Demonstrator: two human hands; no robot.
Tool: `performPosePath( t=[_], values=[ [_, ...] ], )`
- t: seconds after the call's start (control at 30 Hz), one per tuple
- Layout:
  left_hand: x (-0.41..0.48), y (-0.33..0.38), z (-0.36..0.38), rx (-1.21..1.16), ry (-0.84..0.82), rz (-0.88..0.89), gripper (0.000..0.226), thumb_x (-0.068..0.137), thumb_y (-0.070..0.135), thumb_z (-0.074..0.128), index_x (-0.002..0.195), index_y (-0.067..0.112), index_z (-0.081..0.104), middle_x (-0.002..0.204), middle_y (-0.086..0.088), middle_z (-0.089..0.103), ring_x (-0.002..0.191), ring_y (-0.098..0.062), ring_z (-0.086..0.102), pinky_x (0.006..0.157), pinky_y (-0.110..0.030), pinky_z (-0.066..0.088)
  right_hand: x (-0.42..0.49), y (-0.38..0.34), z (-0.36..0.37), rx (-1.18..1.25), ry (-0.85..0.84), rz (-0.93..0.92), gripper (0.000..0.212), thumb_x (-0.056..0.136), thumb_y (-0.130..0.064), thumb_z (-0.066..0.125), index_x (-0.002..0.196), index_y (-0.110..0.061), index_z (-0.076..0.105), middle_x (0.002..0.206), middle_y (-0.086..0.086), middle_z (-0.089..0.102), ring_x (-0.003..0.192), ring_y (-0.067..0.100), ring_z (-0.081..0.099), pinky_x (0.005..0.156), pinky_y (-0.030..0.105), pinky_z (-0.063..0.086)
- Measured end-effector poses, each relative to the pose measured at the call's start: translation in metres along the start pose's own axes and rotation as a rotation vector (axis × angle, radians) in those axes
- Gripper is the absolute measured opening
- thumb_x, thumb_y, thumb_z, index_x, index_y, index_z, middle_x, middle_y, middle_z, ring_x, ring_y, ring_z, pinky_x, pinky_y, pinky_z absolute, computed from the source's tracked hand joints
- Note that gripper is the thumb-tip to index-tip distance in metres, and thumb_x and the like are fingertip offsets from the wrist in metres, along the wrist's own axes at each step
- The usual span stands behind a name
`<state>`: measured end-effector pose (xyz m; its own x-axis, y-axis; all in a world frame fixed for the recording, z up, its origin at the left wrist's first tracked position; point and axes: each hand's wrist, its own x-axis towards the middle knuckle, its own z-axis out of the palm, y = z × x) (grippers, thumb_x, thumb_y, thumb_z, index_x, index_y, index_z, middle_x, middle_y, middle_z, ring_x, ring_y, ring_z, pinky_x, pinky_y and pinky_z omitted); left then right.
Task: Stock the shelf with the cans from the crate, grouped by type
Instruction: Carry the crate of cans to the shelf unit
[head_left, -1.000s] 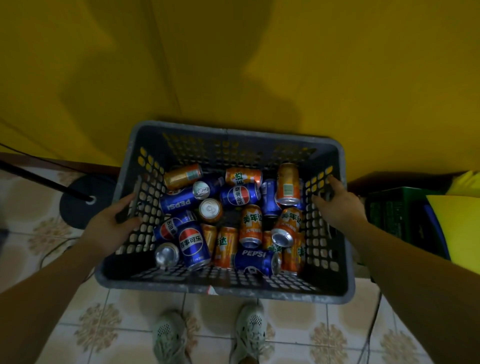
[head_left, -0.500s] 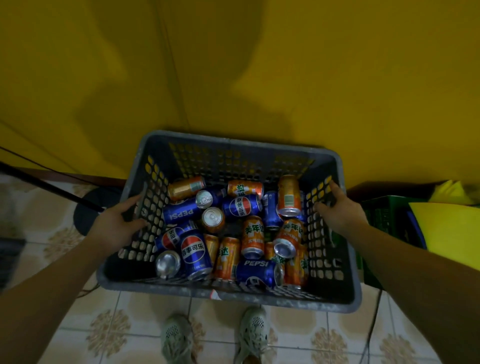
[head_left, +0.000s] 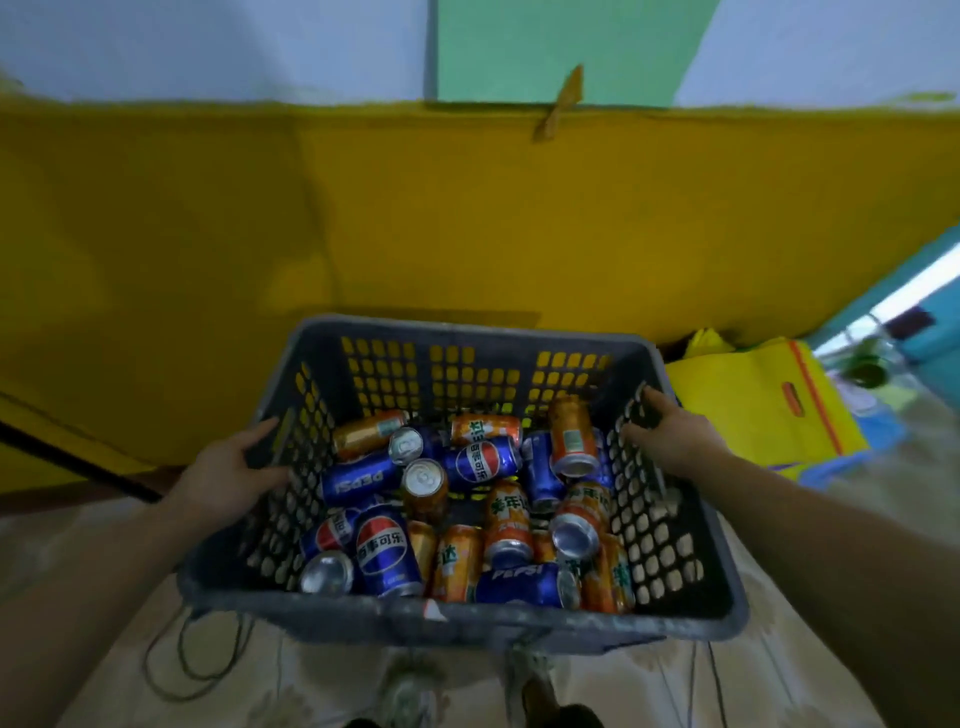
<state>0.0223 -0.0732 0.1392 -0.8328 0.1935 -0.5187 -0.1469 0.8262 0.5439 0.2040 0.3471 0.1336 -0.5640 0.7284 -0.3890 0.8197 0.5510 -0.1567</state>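
Crate (head_left: 467, 621) lifted higher off tiled floor (head_left: 322, 675); left hand (head_left: 228, 467), right hand (head_left: 670, 436) grip its sides; yellow wall (head_left: 467, 218) behind.

Top of crate (head_left: 467, 335) lying open for reach from above; perforated walls fencing cans (head_left: 485, 462). Yellow wall (head_left: 467, 208) standing close behind; yellow bag (head_left: 753, 395) crowding right.

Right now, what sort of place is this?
Probably a small shop's stockroom or back corner, though no shelf shows. A grey plastic crate of loose Pepsi cans and orange soda cans is held above a patterned floor, with yellow carrier bags by a painted wall.
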Motion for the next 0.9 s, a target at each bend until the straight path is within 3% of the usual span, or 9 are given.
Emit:
performPosePath(
  t=[0.1, 0.23, 0.3, 0.37, 0.43, 0.53, 0.6, 0.73, 0.9],
  values=[
    [-0.016, 0.029, -0.011, 0.06, -0.02, 0.152, 0.071, 0.084, 0.017, 0.071, 0.146, 0.026, 0.036, 0.143, -0.016, 0.045, 0.105, -0.04, 0.059, 0.076, -0.042, 0.05, -0.046, 0.03, -0.023, 0.019, 0.034, 0.088, 0.075, 0.09, -0.056, 0.055, 0.153, -0.034, 0.02, 0.14, 0.011, 0.052, 0.113, 0.032, 0.058, 0.085, 0.035, 0.052],
    [-0.037, 0.069, -0.007, 0.103, -0.069, 0.302, 0.075, 0.08, 0.014, 0.075, 0.145, 0.021, 0.038, 0.144, -0.018, 0.044, 0.115, -0.041, 0.054, 0.08, -0.039, 0.045, -0.1, 0.079, -0.046, 0.105, 0.09, 0.183, 0.075, 0.089, -0.056, 0.055, 0.152, -0.035, 0.021, 0.135, 0.012, 0.056, 0.11, 0.032, 0.06, 0.084, 0.035, 0.053],
    [-0.052, 0.096, 0.0, 0.121, -0.101, 0.362, 0.073, 0.082, 0.014, 0.073, 0.145, 0.022, 0.038, 0.137, -0.018, 0.05, 0.095, -0.037, 0.063, 0.069, -0.038, 0.048, -0.127, 0.109, -0.055, 0.148, 0.114, 0.238, 0.075, 0.089, -0.055, 0.055, 0.152, -0.034, 0.021, 0.133, 0.015, 0.057, 0.108, 0.033, 0.061, 0.084, 0.036, 0.053],
    [-0.068, 0.123, 0.013, 0.139, -0.136, 0.408, 0.071, 0.084, 0.015, 0.072, 0.145, 0.025, 0.038, 0.11, -0.016, 0.062, 0.055, -0.029, 0.061, 0.044, -0.033, 0.049, -0.154, 0.142, -0.064, 0.184, 0.132, 0.294, 0.073, 0.09, -0.054, 0.055, 0.152, -0.033, 0.022, 0.129, 0.016, 0.059, 0.102, 0.033, 0.063, 0.081, 0.036, 0.054],
    [-0.086, 0.148, 0.03, 0.148, -0.18, 0.445, 0.071, 0.084, 0.013, 0.071, 0.144, 0.028, 0.037, 0.085, -0.013, 0.062, 0.041, -0.026, 0.056, 0.035, -0.031, 0.045, -0.18, 0.176, -0.07, 0.219, 0.159, 0.352, 0.072, 0.091, -0.052, 0.055, 0.152, -0.034, 0.022, 0.127, 0.016, 0.06, 0.099, 0.031, 0.064, 0.08, 0.035, 0.054],
    [-0.117, 0.187, 0.061, 0.185, -0.238, 0.534, 0.073, 0.083, 0.012, 0.072, 0.145, 0.028, 0.037, 0.09, -0.02, 0.067, 0.045, -0.028, 0.056, 0.042, -0.035, 0.048, -0.223, 0.229, -0.079, 0.269, 0.211, 0.433, 0.071, 0.089, -0.052, 0.056, 0.151, -0.034, 0.024, 0.122, 0.014, 0.062, 0.088, 0.027, 0.065, 0.073, 0.034, 0.056],
    [-0.144, 0.213, 0.09, 0.203, -0.268, 0.602, 0.072, 0.083, 0.008, 0.071, 0.145, 0.023, 0.038, 0.101, -0.02, 0.065, 0.04, -0.023, 0.053, 0.035, -0.028, 0.045, -0.254, 0.266, -0.083, 0.335, 0.234, 0.509, 0.07, 0.09, -0.051, 0.057, 0.15, -0.035, 0.025, 0.126, 0.013, 0.059, 0.086, 0.024, 0.065, 0.072, 0.036, 0.058],
    [-0.193, 0.257, 0.153, 0.247, -0.327, 0.688, 0.068, 0.082, 0.006, 0.071, 0.143, 0.019, 0.042, 0.071, 0.004, 0.049, 0.036, -0.014, 0.049, 0.029, -0.02, 0.037, -0.307, 0.337, -0.09, 0.362, 0.257, 0.627, 0.071, 0.09, -0.05, 0.056, 0.151, -0.035, 0.022, 0.134, 0.014, 0.053, 0.095, 0.023, 0.063, 0.077, 0.038, 0.058],
    [-0.231, 0.301, 0.237, 0.314, -0.423, 0.776, 0.068, 0.081, 0.003, 0.071, 0.142, 0.017, 0.044, 0.06, -0.011, 0.059, 0.039, -0.02, 0.048, 0.028, -0.02, 0.036, -0.35, 0.42, -0.093, 0.392, 0.23, 0.756, 0.071, 0.09, -0.051, 0.056, 0.15, -0.032, 0.024, 0.13, 0.012, 0.057, 0.1, 0.024, 0.063, 0.082, 0.038, 0.057]
  ],
)
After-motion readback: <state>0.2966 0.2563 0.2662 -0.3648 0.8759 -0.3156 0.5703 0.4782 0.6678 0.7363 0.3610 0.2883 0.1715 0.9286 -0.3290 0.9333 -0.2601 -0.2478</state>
